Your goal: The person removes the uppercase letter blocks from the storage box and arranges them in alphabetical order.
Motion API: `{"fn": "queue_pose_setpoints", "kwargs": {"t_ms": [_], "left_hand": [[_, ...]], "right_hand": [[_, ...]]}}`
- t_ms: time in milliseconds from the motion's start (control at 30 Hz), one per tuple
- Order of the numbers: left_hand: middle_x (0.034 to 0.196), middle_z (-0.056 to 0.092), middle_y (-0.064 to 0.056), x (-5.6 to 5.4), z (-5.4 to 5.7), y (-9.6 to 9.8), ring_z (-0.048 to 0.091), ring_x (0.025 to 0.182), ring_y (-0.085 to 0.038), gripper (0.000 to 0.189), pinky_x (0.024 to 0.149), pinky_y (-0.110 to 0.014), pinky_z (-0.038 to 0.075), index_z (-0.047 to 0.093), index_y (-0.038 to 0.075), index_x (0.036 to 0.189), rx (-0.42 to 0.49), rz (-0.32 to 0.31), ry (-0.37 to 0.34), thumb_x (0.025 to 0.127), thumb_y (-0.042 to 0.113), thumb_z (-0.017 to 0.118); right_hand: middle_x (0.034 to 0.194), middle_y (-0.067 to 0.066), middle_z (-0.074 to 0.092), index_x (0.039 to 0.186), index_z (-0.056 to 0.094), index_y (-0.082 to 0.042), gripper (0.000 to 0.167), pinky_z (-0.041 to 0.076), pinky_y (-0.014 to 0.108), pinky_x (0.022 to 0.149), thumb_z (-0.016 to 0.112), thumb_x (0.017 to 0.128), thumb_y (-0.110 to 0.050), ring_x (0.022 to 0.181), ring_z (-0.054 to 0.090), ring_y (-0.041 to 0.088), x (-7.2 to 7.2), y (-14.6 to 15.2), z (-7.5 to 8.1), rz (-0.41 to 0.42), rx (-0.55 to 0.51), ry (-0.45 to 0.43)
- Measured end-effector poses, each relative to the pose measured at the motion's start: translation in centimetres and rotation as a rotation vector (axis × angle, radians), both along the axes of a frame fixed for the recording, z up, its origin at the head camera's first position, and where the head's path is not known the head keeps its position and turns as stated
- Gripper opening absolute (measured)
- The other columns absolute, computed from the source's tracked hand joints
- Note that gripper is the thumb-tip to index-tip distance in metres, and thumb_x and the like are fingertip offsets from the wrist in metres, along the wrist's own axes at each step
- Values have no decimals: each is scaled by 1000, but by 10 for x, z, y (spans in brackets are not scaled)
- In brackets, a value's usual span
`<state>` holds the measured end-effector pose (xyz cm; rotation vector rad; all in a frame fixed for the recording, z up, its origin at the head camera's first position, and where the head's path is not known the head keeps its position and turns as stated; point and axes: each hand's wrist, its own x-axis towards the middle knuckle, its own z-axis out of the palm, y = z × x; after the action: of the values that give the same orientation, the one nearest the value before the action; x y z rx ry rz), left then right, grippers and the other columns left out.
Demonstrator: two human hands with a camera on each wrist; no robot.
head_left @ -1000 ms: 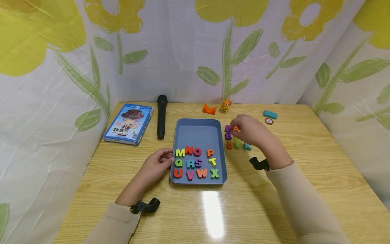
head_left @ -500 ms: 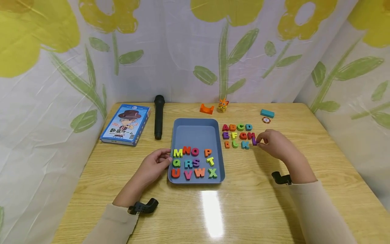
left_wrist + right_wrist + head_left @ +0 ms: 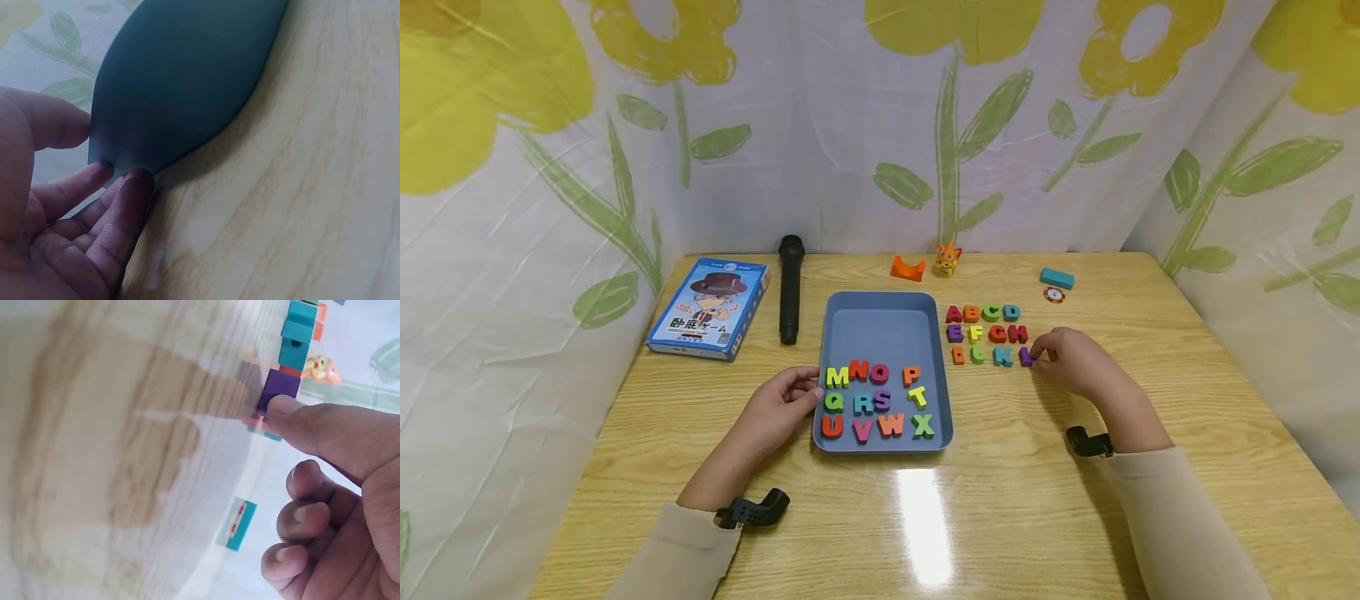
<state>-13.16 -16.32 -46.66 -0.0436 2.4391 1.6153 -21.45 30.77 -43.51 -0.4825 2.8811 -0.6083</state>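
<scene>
A blue-grey tray (image 3: 880, 337) lies mid-table, with several colourful toy letters in its near half, among them an M (image 3: 837, 377) and an X (image 3: 923, 427). My left hand (image 3: 786, 408) holds the tray's left side; in the left wrist view the thumb is at the rim and the fingertips touch the lower wall. Right of the tray stand rows of letters from an A (image 3: 954, 314) onward. At the right end of the nearest row, my right hand (image 3: 1073, 362) pinches a purple letter L (image 3: 1026, 357), down at table level beside a blue K (image 3: 1003, 357).
Behind the tray are an orange curved block (image 3: 907, 268) and a small orange-yellow figure (image 3: 947, 258). A teal block (image 3: 1057, 277) and a round chip (image 3: 1054, 294) lie back right. On the left are a black microphone (image 3: 790, 292) and a blue game box (image 3: 709, 308).
My right hand has moved from above the left end of the rows to their right end, bringing the purple L down beside the K. The left hand stays at the tray.
</scene>
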Motion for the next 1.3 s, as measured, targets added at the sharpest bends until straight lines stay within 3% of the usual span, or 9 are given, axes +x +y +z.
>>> {"fn": "queue_pose_setpoints", "kwargs": {"t_ms": [167, 333, 500, 667, 767, 967, 1067, 1300], "left_hand": [[134, 68, -17, 0, -1, -1, 65, 118, -27, 48, 94, -25, 55, 59, 5, 153, -1, -1, 1, 110, 23, 65], [134, 68, -17, -1, -2, -1, 64, 118, -27, 47, 94, -25, 55, 59, 5, 153, -3, 4, 4, 110, 23, 65], [134, 68, -17, 0, -1, -2, 65, 118, -27, 47, 95, -27, 55, 59, 5, 153, -15, 16, 4, 110, 23, 65], [134, 68, -17, 1, 0, -2, 65, 119, -28, 47, 99, -32, 55, 59, 6, 153, -27, 13, 4, 110, 23, 65], [134, 68, -16, 0, -1, -2, 65, 117, -27, 47, 101, -36, 55, 59, 7, 153, -25, 3, 4, 110, 23, 66], [134, 67, -16, -1, -3, -1, 65, 116, -26, 47, 100, -34, 55, 59, 6, 153, -6, -17, -2, 110, 22, 65], [134, 67, -15, 0, -2, -2, 65, 116, -25, 46, 100, -32, 55, 59, 6, 153, -4, -13, -3, 110, 23, 65], [133, 68, -16, -1, -4, -4, 66, 115, -25, 45, 102, -37, 56, 60, 6, 152, -4, -5, 15, 110, 21, 65]], "right_hand": [[84, 8, 59, 113, 79, 1, 18, 42, 37, 67, 71, 98, -3, 75, 50, 23, 1, -2, 9, 1, 26, -17], [89, 12, 61, 124, 74, 4, 26, 44, 40, 68, 74, 101, -9, 78, 52, 26, 5, -19, 39, 6, 41, 13], [97, 11, 67, 128, 74, -1, 29, 50, 42, 74, 75, 103, -15, 83, 57, 26, 3, -74, 63, 63, 9, 53], [103, 9, 71, 126, 76, -6, 29, 55, 44, 84, 79, 102, -21, 92, 61, 26, -6, -146, 73, 199, 7, 77], [110, 10, 72, 128, 76, -8, 31, 56, 43, 88, 79, 102, -25, 97, 62, 26, -12, -187, 72, 279, 51, 52], [134, 8, 72, 129, 78, -13, 33, 58, 44, 102, 78, 103, -32, 111, 67, 23, -21, -248, 54, 393, 185, -67], [127, 4, 75, 127, 79, -15, 32, 59, 43, 100, 79, 101, -35, 106, 68, 21, -20, -266, 46, 435, 233, -108], [109, 1, 76, 118, 81, -13, 27, 59, 39, 92, 83, 98, -32, 95, 65, 19, -14, -279, 35, 493, 291, -86]]}}
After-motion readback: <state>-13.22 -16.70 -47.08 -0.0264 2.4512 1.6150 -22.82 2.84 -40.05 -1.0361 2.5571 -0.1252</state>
